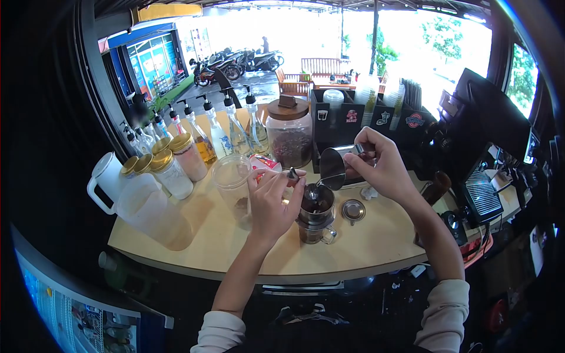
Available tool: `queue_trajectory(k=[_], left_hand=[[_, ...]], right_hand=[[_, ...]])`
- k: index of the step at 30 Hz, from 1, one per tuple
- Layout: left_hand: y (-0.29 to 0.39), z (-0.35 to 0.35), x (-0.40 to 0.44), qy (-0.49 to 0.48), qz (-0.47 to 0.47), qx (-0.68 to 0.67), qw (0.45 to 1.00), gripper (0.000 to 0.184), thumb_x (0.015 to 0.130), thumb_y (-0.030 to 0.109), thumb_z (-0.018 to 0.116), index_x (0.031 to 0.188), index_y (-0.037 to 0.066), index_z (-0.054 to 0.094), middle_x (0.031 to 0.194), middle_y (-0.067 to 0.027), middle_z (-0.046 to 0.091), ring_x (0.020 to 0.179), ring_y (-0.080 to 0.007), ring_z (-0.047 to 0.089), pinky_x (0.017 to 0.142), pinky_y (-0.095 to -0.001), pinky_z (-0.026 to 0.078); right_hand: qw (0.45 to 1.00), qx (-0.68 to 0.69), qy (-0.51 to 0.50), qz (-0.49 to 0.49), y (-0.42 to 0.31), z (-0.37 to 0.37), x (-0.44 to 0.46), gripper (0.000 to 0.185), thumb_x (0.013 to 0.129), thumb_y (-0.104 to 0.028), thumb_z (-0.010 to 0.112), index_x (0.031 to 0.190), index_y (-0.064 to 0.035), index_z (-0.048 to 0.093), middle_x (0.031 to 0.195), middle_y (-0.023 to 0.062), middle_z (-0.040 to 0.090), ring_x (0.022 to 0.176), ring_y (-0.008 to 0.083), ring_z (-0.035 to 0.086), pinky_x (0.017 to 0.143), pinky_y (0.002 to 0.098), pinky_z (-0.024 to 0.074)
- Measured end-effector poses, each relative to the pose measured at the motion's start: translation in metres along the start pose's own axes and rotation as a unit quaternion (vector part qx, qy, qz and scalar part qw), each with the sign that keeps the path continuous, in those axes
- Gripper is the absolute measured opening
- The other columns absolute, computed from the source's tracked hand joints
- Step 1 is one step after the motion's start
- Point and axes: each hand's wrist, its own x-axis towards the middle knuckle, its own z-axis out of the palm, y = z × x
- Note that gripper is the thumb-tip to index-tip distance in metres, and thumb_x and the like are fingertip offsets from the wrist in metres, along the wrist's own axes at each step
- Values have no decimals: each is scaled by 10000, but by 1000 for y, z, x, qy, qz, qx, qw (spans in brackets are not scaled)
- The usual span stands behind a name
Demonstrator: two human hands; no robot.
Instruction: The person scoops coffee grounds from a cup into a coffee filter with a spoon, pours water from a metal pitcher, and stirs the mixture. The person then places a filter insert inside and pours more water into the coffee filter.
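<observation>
A small metal pitcher [334, 169] is tilted in my right hand [378, 163], its spout over a metal coffee drip filter [318, 219]. The filter sits on a glass cup [312, 235] with a handle, and dark coffee shows inside it. Fingers of my left hand [272, 199] are closed round the handle of a spoon [313, 193], whose bowl is under the spout at the filter's mouth. Whether liquid is flowing is hard to make out. To the right of the filter lies a round metal lid [354, 210]. A clear plastic jar [231, 176] stands left of my left hand.
Pump bottles [222, 138], gold-lidded jars [173, 170] and plastic jugs [138, 203] line the counter's left side. At the back are a wood-lidded glass jar [288, 132] and a black cup organizer [368, 117]. A coffee machine [484, 194] is at right.
</observation>
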Motion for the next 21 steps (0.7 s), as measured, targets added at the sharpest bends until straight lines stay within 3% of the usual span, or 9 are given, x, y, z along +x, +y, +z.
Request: queue_trajectory(k=[4, 7, 10, 12, 15, 21], left_hand=[[-2, -3, 0, 7, 5, 13, 1000, 82, 831, 138, 666, 897, 91, 676, 732, 15, 655, 724, -139, 596, 895, -390, 341], [-3, -5, -1, 9, -1, 13, 1000, 87, 839, 143, 662, 911, 96, 676, 716, 20, 640, 724, -139, 596, 892, -388, 344], [-4, -6, -1, 17, 4, 8, 1000, 90, 846, 146, 657, 921, 99, 673, 710, 16, 630, 723, -141, 594, 887, -386, 347], [-4, -6, -2, 17, 2, 5, 1000, 86, 848, 146, 655, 917, 99, 675, 714, 11, 631, 721, -144, 593, 885, -384, 349], [-6, -5, -3, 24, 0, -3, 1000, 81, 850, 146, 654, 907, 95, 679, 721, 3, 632, 715, -151, 588, 878, -379, 351], [-5, -2, -8, 22, -18, -21, 999, 76, 854, 147, 656, 876, 81, 687, 726, -7, 632, 711, -176, 580, 863, -376, 351]], right_hand=[[999, 27, 26, 4, 1, -4, -5, 214, 850, -39, 646, 847, 7, 437, 713, 7, 519, 718, 41, 583, 613, 224, 522], [997, 61, 49, -5, 13, -10, -10, 215, 850, -46, 650, 841, -7, 439, 690, -35, 462, 675, 14, 500, 606, 202, 511], [995, -38, 85, -40, 31, -21, -20, 198, 851, -45, 649, 822, -29, 453, 689, -59, 426, 657, 0, 425, 571, 180, 460], [983, 112, 142, 7, 42, -24, -33, 176, 846, -41, 646, 800, -55, 477, 689, -57, 445, 648, -8, 423, 541, 168, 386], [965, 145, 211, 60, 79, -35, -55, 159, 842, -43, 633, 782, -73, 489, 677, -48, 465, 639, 8, 454, 532, 182, 348], [911, 264, 293, 122, 173, -44, -108, 182, 841, -26, 597, 748, -94, 456, 638, -30, 463, 570, 63, 459, 515, 235, 363]])
